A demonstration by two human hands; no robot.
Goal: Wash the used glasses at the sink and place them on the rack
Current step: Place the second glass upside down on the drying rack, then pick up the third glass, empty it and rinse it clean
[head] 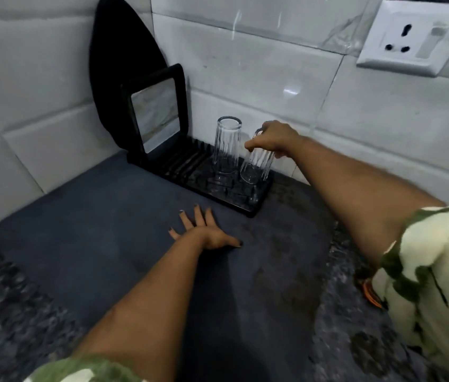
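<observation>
Right hand (274, 139) setting a second glass (256, 168) mouth-down on the black rack (248, 206); left hand (207, 234) flat on the tabletop (94, 230).

Right grip clenched around the base end of the second glass, which is tilted, its rim at or just above the rack's right part, contact unclear; first glass (226, 148) stands upside down on the rack just beside it, to its left; left grip released, fingers spread, palm down, holding nothing, near the rack's front edge; a black-framed panel (156, 111) stands upright in the rack's left slots; a dark oval board (118, 56) leans in the tiled corner behind; wall socket (410, 37) upper right; green-and-cream patterned sleeves (432, 271) on both arms.
</observation>
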